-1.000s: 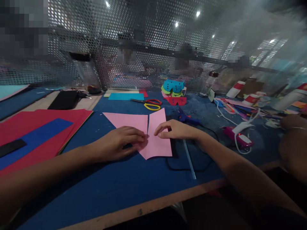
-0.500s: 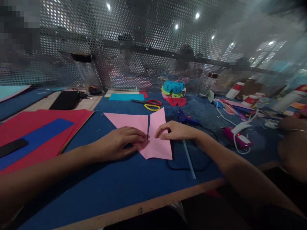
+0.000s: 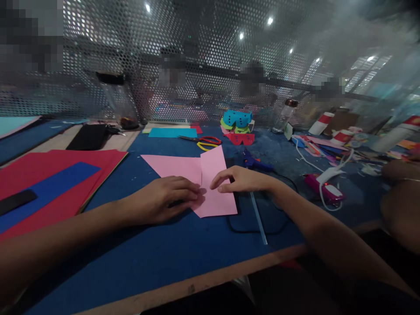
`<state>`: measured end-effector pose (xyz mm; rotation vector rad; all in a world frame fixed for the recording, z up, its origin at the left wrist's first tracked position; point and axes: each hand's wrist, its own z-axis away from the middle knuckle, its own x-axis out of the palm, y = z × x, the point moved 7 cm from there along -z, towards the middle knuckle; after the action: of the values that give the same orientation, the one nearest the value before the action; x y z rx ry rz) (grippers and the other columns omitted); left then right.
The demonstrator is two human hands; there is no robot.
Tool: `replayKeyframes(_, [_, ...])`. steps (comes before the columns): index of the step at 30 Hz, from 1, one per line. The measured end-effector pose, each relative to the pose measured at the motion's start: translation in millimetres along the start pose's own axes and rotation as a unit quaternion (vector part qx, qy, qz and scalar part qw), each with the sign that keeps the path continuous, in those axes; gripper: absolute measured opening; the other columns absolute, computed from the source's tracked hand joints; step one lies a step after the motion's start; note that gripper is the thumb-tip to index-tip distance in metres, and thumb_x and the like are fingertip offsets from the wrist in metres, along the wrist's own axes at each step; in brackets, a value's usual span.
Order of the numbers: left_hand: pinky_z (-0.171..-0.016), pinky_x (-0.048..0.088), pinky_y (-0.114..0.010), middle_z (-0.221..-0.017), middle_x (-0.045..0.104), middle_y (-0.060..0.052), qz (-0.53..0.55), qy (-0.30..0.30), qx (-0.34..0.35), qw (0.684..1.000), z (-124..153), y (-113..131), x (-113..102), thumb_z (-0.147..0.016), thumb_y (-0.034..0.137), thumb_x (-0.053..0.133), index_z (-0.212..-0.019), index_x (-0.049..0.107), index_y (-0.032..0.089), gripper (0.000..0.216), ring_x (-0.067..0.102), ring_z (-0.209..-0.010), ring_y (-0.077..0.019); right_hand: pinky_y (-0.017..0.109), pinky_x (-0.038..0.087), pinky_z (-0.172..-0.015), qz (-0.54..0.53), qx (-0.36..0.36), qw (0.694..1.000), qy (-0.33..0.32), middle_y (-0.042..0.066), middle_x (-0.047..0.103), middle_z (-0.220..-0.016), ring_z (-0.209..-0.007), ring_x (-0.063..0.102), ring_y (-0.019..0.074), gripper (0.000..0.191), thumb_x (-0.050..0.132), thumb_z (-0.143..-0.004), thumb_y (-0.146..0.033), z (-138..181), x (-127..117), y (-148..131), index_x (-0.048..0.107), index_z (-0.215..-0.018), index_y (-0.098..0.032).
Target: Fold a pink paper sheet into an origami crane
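A folded pink paper sheet [image 3: 213,175] lies on the blue table mat [image 3: 170,249] in front of me. My left hand [image 3: 164,199] rests palm down on the paper's left part, its fingers lying flat and pointing right. My right hand [image 3: 238,179] presses on the paper's right flap, with the fingers stretched toward the left hand. The fingertips of both hands almost meet at the fold.
Red and blue paper sheets [image 3: 49,183] lie at the left. Scissors [image 3: 205,142] and a cyan sheet [image 3: 172,132] lie beyond the pink paper. A blue glue gun [image 3: 257,164], a clear stick [image 3: 259,216] and a pink device [image 3: 324,189] lie at the right. Another person's arm [image 3: 398,205] is at the far right.
The right flap of the pink paper has closed the gap to the left part. My right hand's fingers have flattened slightly onto it. My left hand has barely moved.
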<state>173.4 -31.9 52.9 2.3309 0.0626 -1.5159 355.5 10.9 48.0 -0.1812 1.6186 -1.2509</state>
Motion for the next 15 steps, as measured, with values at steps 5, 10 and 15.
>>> replayKeyframes(5, [-0.101, 0.057, -0.037, -0.129, 0.072, -0.01, 0.003, 0.001, -0.002, 1.0, 0.0, -1.1, 0.9, -0.099, 0.02, 0.059, -0.127, 0.07, 0.023, 0.03, 0.068, -0.119, -0.0227, 0.029, 0.049, -0.094, 0.017, 0.01, 1.0, -0.018, 0.003, 0.077, -0.114, -0.106, 0.07, 0.0194, 0.028, 0.063, -0.088, -0.019, -0.2, 2.5, -2.5, 0.077, -0.112, -0.019])
replayKeyframes(10, [-0.101, 0.057, -0.036, -0.128, 0.072, -0.01, -0.002, -0.001, -0.003, 1.0, -0.1, -0.7, 1.0, -0.1, 0.02, 0.059, -0.126, 0.071, 0.023, 0.028, 0.068, -0.118, -0.0219, 0.029, 0.049, -0.095, 0.032, 0.021, 0.999, -0.022, 0.003, 0.078, -0.114, -0.106, 0.069, 0.0194, 0.028, 0.063, -0.087, -0.019, 0.3, 2.3, -4.2, 0.077, -0.111, -0.018])
replayKeyframes(15, [-0.103, 0.056, -0.037, -0.131, 0.071, -0.009, 0.001, 0.009, 0.015, 1.0, -0.3, 6.8, -2.6, -0.1, 0.02, 0.058, -0.129, 0.068, 0.023, 0.031, 0.066, -0.122, -0.0221, 0.029, 0.049, -0.095, 0.025, 0.027, 0.999, -0.016, 0.003, 0.077, -0.116, -0.107, 0.069, 0.0189, 0.029, 0.063, -0.088, -0.02, 1.3, 1.4, -4.1, 0.077, -0.113, -0.02])
